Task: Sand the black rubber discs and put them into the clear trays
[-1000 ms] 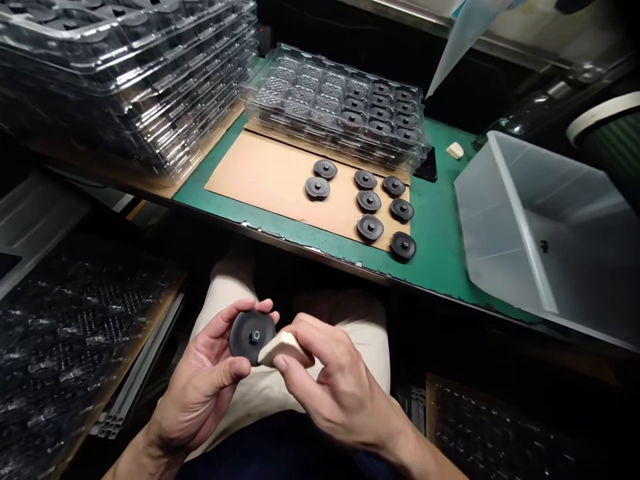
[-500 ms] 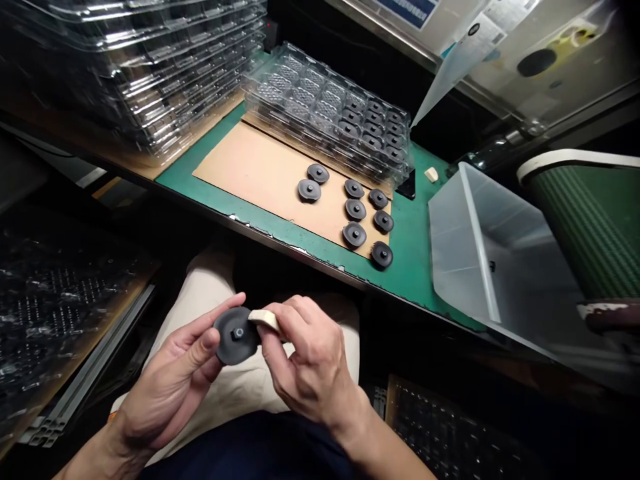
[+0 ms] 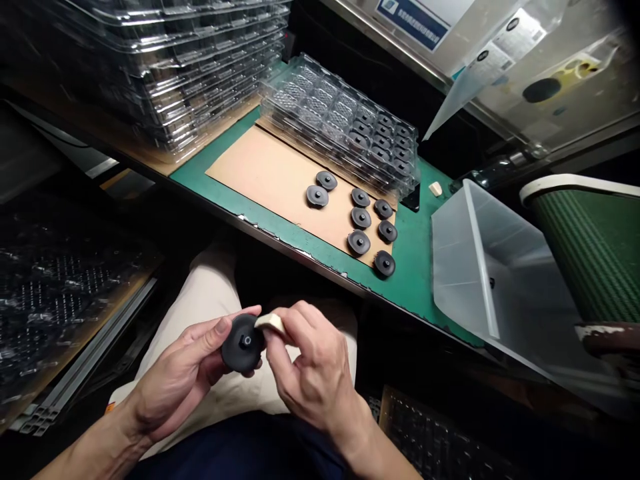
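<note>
My left hand (image 3: 183, 380) grips a round black disc (image 3: 241, 345) with a small hub in its middle, held over my lap below the bench edge. My right hand (image 3: 310, 373) pinches a small cream-coloured block (image 3: 269, 323) and presses it against the disc's upper right rim. Several more black discs (image 3: 361, 218) lie in rows on a brown cardboard sheet (image 3: 260, 177) on the green bench mat.
A clear compartment tray (image 3: 340, 123) with discs in its right cells lies behind the cardboard. Tall stacks of clear trays (image 3: 175, 60) stand at the left. A translucent bin (image 3: 505, 267) sits at the right, beside a green belt (image 3: 590, 240). Another cream block (image 3: 435, 189) lies near the tray.
The cream block has slid from the disc's lower right edge up to its upper right rim. The disc has turned a little in my left hand; my view has shifted.
</note>
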`<state>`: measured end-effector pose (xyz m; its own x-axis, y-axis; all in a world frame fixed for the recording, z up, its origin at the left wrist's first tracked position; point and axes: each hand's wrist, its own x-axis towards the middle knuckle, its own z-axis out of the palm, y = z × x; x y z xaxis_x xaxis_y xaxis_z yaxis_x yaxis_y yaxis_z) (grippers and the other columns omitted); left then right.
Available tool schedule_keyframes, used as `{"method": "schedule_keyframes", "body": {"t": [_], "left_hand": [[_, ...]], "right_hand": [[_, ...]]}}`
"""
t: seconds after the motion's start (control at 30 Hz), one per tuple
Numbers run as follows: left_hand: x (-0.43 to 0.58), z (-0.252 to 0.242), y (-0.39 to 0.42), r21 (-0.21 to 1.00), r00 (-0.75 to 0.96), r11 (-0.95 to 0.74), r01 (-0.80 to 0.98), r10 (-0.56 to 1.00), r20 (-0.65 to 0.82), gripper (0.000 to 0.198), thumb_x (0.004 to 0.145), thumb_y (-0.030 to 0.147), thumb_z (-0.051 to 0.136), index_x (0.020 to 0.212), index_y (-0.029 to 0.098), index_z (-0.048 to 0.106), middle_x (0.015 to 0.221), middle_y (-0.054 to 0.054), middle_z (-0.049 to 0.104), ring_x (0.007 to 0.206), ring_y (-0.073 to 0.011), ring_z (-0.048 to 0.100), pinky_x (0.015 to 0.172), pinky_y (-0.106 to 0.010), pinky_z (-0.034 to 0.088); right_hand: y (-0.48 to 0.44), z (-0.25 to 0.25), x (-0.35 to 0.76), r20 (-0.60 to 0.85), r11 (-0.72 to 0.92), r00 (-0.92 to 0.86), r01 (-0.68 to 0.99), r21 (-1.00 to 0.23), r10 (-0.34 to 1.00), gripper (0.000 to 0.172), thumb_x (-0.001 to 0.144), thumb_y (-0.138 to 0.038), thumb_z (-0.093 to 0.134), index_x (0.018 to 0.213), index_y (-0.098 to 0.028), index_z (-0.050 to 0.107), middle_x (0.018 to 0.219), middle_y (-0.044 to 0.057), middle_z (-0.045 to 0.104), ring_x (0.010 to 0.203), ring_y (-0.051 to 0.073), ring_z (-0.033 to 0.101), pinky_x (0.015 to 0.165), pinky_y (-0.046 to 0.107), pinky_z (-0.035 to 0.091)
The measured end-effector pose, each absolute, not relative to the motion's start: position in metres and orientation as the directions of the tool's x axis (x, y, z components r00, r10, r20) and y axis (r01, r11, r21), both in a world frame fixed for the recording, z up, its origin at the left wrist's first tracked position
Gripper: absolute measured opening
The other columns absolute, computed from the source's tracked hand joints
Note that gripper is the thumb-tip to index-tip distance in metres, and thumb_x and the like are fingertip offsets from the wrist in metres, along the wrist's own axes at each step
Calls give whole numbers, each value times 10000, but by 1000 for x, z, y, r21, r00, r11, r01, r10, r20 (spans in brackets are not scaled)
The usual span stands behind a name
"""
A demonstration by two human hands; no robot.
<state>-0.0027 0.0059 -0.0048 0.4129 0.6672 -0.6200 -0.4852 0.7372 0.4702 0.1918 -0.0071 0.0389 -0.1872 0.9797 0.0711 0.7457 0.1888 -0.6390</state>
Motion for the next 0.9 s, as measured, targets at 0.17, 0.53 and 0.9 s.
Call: {"method": "schedule_keyframes", "body": {"t": [0.17, 0.53, 0.9], "left_hand": [[-4, -7, 7, 517, 317, 666, -538, 728, -608, 450, 927, 424, 729, 1335, 236, 724, 1272, -87, 766, 1114, -213, 722, 951, -211, 571], [2, -6, 4, 540, 260, 594, -596, 779, -570, 435, 915, 363, 756, 1330, 244, 708, 1295, -104, 752, 1171, -260, 716, 1016, -310, 575], [2, -1, 7, 551, 349, 626, -552, 774, -529, 373, 923, 284, 749, 1296, 275, 734, 1287, -60, 750, 1252, -231, 655, 1043, -244, 531]], "right_hand": [[-9, 38, 189, 28, 142, -170, 711, -688, 985, 213, 953, -216, 552, 747, -210, 499, 690, -14, 469, 618, 126, 435, 596, 290, 328], [-16, 30, 185, -47, 68, -154, 663, -746, 987, 207, 954, -231, 561, 750, -198, 544, 682, -22, 467, 613, 117, 430, 602, 294, 315], [-6, 36, 192, 95, 147, -118, 590, -794, 988, 126, 992, -194, 540, 961, -189, 662, 801, 20, 554, 727, 160, 494, 691, 326, 404]]}}
